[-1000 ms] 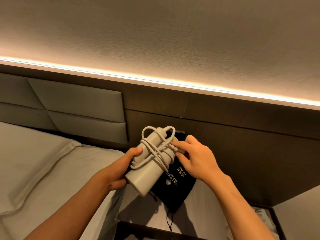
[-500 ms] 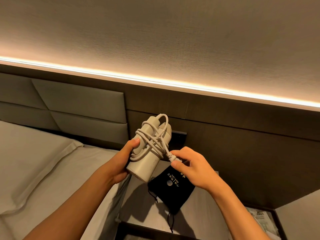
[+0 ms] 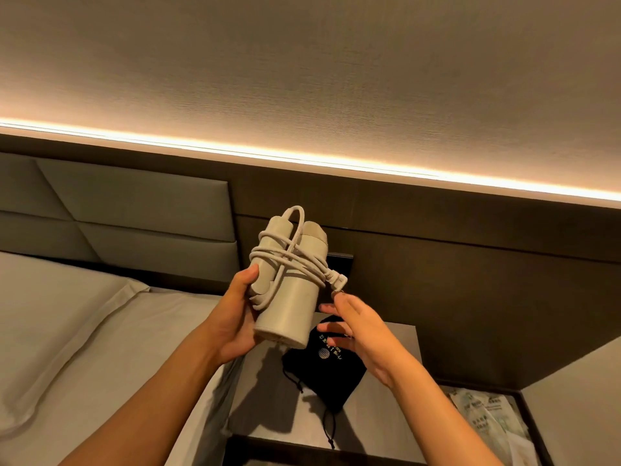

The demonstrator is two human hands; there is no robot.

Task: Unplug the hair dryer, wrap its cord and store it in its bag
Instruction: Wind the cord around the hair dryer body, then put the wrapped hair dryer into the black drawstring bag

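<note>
Bed [image 3: 84, 331] left, table [image 3: 379, 418] right with black bag [image 3: 331, 381] flat on it. Left hand [image 3: 235, 317] clenched around hair dryer [image 3: 289, 297] above bag, cord [image 3: 285, 257] wrapped round. Right hand [image 3: 359, 327] released, fingers [image 3: 327, 309] spread just below plug [image 3: 336, 283].

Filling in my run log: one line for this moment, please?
left hand: holds hair dryer | cord: wrapped, plug loose | right hand: open below plug | bag: on nightstand, unfilled
</note>
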